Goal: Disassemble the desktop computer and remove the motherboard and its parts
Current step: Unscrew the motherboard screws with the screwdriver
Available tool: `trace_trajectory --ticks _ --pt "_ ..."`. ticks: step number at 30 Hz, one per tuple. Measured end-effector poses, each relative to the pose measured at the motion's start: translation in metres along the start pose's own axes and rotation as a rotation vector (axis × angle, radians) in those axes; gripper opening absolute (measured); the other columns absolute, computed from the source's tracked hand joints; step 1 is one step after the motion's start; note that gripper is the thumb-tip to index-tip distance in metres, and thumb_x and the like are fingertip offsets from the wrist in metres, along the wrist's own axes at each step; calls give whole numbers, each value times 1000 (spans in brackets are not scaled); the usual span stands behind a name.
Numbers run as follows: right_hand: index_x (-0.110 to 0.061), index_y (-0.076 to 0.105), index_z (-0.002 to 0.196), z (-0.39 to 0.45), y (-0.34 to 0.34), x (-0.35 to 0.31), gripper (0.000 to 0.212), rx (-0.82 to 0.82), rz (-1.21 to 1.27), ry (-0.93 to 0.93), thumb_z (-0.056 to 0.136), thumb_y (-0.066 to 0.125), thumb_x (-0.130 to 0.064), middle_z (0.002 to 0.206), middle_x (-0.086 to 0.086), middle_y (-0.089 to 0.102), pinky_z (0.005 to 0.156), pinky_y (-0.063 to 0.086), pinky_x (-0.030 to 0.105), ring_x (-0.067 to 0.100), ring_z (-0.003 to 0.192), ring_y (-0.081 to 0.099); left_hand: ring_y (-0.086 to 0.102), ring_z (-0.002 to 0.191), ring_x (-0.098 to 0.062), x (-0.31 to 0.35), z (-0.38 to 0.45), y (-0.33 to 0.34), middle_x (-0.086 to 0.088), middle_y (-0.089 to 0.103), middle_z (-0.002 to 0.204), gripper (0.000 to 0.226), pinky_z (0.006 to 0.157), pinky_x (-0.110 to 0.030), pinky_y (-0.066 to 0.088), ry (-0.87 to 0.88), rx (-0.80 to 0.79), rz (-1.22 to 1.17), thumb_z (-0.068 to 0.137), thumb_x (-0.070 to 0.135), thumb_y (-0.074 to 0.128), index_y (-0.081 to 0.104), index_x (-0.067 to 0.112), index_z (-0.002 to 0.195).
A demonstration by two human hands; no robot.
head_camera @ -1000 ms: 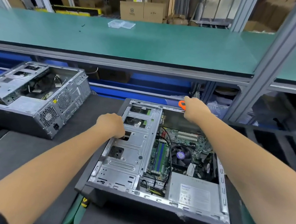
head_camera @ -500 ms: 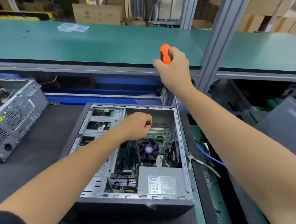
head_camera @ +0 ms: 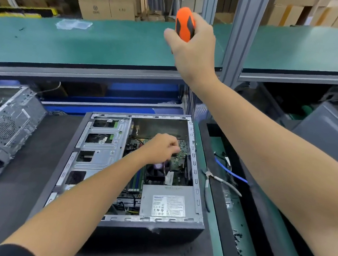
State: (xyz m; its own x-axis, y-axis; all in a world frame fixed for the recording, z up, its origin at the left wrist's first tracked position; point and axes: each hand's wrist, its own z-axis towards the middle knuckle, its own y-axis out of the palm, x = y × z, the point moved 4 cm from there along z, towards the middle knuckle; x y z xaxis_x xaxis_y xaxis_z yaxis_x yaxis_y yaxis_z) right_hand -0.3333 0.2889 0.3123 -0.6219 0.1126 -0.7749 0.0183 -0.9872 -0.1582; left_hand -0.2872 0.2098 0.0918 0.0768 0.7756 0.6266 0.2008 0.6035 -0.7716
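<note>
- Grey steel makes up the open desktop case (head_camera: 98, 156), lying on its side on a dark mat, closest to the viewer and between 2 bare forearms.
- At the case's near end sits a boxy silver power supply (head_camera: 166, 204) with a white label.
- Just beyond it lies the green motherboard (head_camera: 178, 160), flat on the case floor, with a round cooler fan (head_camera: 158, 168) and memory sticks (head_camera: 136, 178) beside it.
- Left hand (head_camera: 160, 148) reaches down over the board; its fingers are curled and seem to pinch something small, though what exactly cannot be told.
- Judgement: the board is likely thin, stiff and fragile, so it should be lifted by its bare edges once screws and cables are free, not by the fan or sockets.
- To the right of the case, pliers (head_camera: 217, 179) rest on a green-edged tray (head_camera: 216, 226), with a blue cable (head_camera: 230, 171) past them.
- To the left, a 2nd computer case (head_camera: 3, 131) stands apart.
- Higher up, the right hand (head_camera: 190, 46) is wrapped around an orange and black screwdriver (head_camera: 185, 24) handle, held in the air in front of a green shelf (head_camera: 110, 42).
- Farthest away, cardboard boxes (head_camera: 108, 6) are stacked.
</note>
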Motion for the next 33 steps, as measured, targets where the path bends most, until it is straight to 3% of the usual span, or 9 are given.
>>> trace_trajectory --ticks 4,7,10,15,20,24,26,29,33 --pt "-13 38 68 -3 7 2 32 -2 -38 -8 85 65 -16 62 -1 31 53 30 21 12 54 30 44 44 -7 -9 10 -23 12 56 57 29 50 -27 38 36 106 165 97 31 54 65 11 79" --pt "-20 36 66 -1 10 -3 37 12 -40 -14 85 66 -14 60 -5 32 54 33 21 11 53 34 58 69 -17 -21 19 -28 6 63 77 21 65 -33 48 69 -16 252 98 22 53 65 12 84" --pt "-18 36 67 5 12 -6 36 48 -19 -27 86 65 -10 61 -4 33 53 38 28 16 56 39 56 86 -17 -34 23 -24 2 61 91 14 80 -33 47 94 -96 296 96 16 54 67 14 91" --pt "-25 38 70 8 21 0 36 67 -67 -24 89 65 -12 63 -7 37 58 41 18 11 58 44 56 83 -14 -46 25 -6 7 63 88 10 74 -27 41 144 -314 279 94 18 60 68 15 88" --pt "-17 37 68 20 24 1 35 73 -45 -37 88 64 -8 62 -1 35 54 40 28 21 58 43 54 71 -11 -49 31 4 3 64 83 15 60 -19 38 180 -437 258 92 23 63 69 11 88" --pt "-16 41 71 32 22 4 30 96 -2 -34 89 63 -8 62 2 39 50 39 26 23 57 45 56 67 -10 -48 36 2 3 67 80 21 67 -27 47 141 -513 238 91 31 65 71 12 88" --pt "-13 40 70 31 24 13 30 65 10 -39 89 62 -8 62 6 38 50 39 33 25 55 42 61 67 -7 -50 43 -9 6 69 81 27 67 -27 51 98 -437 169 89 42 64 70 16 90" --pt "-13 36 68 23 30 40 34 17 -9 -5 89 62 -10 61 7 32 54 38 44 34 56 34 67 71 -5 -49 56 -34 8 66 92 29 68 -23 54 27 -164 20 89 48 60 62 22 103" --pt "-16 29 65 13 32 80 40 -29 -29 63 88 61 -11 58 2 27 48 35 44 39 53 35 64 71 -4 -33 72 -45 14 62 95 28 69 -25 52 71 0 -55 92 42 59 56 30 117"
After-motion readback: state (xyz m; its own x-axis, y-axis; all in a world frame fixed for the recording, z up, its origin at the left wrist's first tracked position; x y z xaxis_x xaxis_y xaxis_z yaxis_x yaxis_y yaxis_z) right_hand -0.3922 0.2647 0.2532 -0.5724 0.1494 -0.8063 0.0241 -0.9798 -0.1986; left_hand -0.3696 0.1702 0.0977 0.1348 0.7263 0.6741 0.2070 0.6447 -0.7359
